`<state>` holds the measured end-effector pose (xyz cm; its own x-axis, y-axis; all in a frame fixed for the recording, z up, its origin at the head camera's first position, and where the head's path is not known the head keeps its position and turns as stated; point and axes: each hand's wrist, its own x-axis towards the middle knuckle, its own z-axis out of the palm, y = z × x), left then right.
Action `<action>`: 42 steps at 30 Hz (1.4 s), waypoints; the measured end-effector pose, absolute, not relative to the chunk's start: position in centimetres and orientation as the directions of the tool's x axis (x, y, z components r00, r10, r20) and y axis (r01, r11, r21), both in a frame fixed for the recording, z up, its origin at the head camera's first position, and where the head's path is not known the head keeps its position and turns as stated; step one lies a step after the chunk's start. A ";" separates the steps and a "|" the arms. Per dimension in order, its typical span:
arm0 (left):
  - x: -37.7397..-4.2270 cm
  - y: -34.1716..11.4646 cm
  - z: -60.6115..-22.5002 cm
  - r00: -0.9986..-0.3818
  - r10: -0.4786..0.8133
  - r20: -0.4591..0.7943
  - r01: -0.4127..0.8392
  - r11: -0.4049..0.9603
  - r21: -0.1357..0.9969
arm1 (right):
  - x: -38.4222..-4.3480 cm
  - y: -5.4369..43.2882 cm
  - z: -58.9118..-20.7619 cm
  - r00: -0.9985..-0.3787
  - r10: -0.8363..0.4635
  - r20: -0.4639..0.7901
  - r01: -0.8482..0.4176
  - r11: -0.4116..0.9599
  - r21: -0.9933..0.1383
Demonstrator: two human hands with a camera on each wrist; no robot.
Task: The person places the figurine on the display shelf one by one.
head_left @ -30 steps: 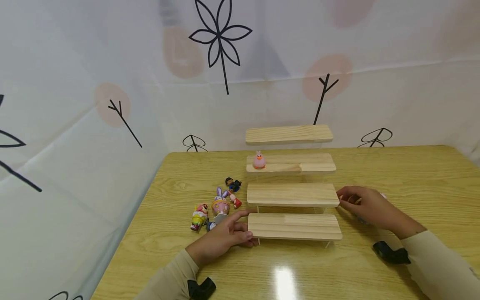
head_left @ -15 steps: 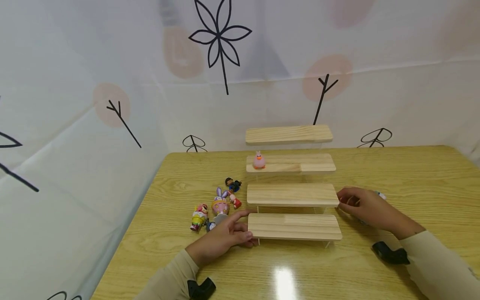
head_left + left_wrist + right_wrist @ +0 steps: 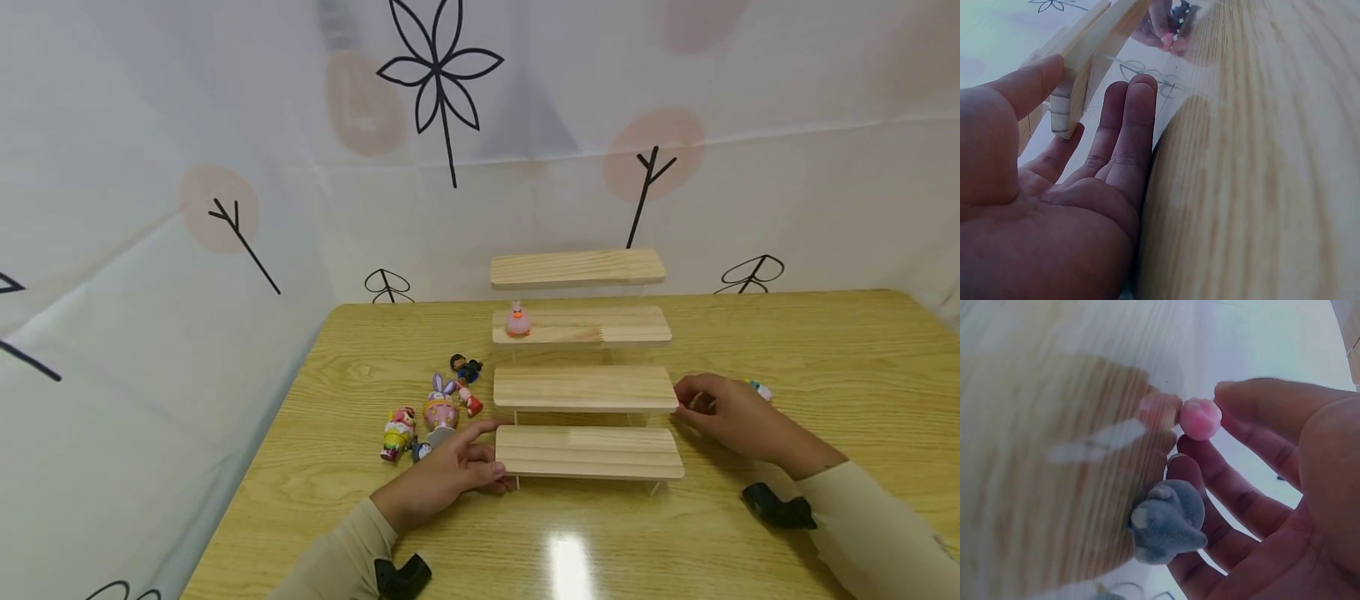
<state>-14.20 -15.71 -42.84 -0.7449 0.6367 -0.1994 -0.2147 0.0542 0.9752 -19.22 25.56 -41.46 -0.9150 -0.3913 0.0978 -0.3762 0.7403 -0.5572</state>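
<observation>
My left hand (image 3: 450,475) pinches the left end of the lowest board of a stepped wooden display stand (image 3: 588,450). In the left wrist view, the thumb lies over the board's end (image 3: 1062,112) and a finger under it, with the other fingers stretched out below. At the stand's right side, my right hand (image 3: 731,412) pinches a small round pink toy (image 3: 1200,419) between thumb and fingertips, close to the table. A grey toy figure (image 3: 1169,522) lies against the lower fingers of that hand; the head view hides it.
A pink duck-like figure (image 3: 518,322) stands on the second board from the top. Left of the stand lie several figurines, among them a rabbit-eared one (image 3: 441,408) and one in yellow-green (image 3: 399,433). A white and teal toy (image 3: 760,389) lies behind my right hand.
My right hand has shifted slightly, uncovering more of the white and teal toy behind it. A bit of pink now shows at its fingertips. The left hand and the stand have stayed put.
</observation>
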 end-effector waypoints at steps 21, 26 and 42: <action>-14.1 -15.8 -42.6 -0.747 0.628 -0.218 -0.236 0.057 0.970 | -19.2 25.3 -41.4 -0.932 -0.360 0.047 -0.320 0.754 -0.574; -14.1 -15.8 -42.6 -0.744 0.630 -0.222 -0.235 0.065 0.970 | -19.2 25.3 -41.5 -0.934 -0.354 0.039 -0.312 0.759 -0.572; -14.2 -15.7 -42.7 -0.737 0.644 -0.206 -0.226 0.053 0.973 | -19.1 25.4 -41.6 -0.929 -0.364 0.060 -0.335 0.765 -0.550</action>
<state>-14.25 -15.73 -42.74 -0.7369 0.6437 -0.2065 -0.2264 0.0528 0.9726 -19.14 25.45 -41.64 -0.9295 -0.3640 0.0596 -0.3348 0.7649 -0.5503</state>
